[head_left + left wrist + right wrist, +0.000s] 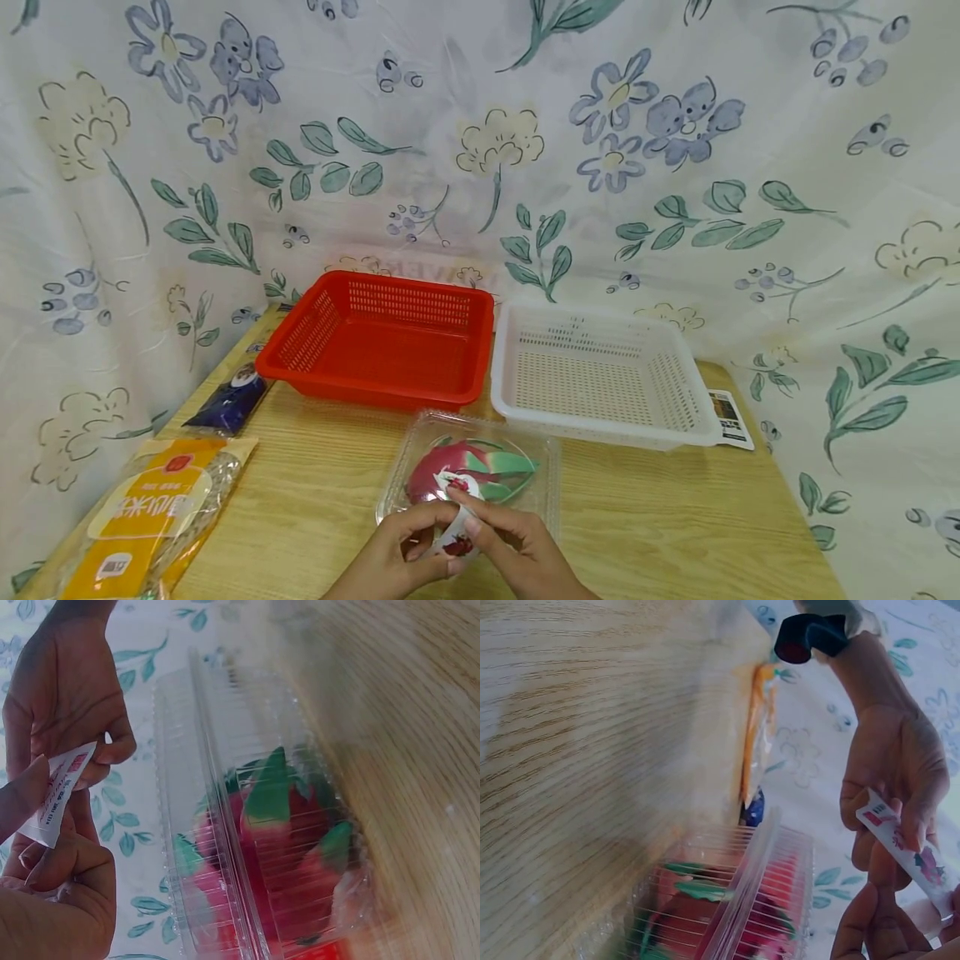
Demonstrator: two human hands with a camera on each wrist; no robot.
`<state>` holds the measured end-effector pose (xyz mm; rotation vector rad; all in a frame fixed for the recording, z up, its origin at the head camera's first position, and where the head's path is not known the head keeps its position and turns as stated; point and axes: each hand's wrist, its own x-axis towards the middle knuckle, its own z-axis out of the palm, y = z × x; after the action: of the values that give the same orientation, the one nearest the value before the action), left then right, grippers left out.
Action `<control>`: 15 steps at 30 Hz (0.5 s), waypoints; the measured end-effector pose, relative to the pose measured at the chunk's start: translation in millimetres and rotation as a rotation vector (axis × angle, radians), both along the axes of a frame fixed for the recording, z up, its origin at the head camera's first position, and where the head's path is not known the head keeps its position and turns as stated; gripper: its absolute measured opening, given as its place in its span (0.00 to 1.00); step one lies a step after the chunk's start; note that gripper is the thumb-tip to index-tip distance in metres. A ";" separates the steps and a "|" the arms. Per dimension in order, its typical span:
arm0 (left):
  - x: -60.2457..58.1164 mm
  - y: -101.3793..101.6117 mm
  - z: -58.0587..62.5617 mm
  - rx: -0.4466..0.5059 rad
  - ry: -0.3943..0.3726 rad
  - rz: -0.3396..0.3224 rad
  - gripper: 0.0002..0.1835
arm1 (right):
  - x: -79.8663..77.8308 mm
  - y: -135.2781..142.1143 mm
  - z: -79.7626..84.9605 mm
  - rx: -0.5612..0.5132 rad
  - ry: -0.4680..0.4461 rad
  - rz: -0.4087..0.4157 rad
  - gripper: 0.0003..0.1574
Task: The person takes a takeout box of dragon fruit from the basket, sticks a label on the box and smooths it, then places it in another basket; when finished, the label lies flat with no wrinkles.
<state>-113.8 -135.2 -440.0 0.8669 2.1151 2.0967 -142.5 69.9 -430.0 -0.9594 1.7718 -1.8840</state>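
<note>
A white sticker strip (458, 546) printed with red dragon fruit pictures is bent between my two hands, over the near side of a clear plastic box. My left hand (401, 546) pinches its left side between thumb and fingers. From the other side my right hand (528, 550) pinches it too, thumb on its face. Small red print shows on the strip (907, 847) in the right wrist view. Inside the lidded clear box (395, 479) lies a pink dragon fruit (435, 467) with green leaf tips. Fingers hide parts of the strip.
Behind the box stand a red basket (375, 392) and a white basket (600, 429) side by side. An orange food packet (146, 517) and a dark blue packet (228, 404) lie at left. A printed card (731, 417) shows beside the white basket.
</note>
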 end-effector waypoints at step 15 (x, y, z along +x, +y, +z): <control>3.2 -17.7 -1.8 0.074 -0.315 -0.055 0.20 | -16.7 4.7 8.9 -0.030 0.051 -0.188 0.21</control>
<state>-110.6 -152.9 -441.8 0.5485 1.8458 2.1307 -159.2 74.6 -421.2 -0.8864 1.9279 -2.0213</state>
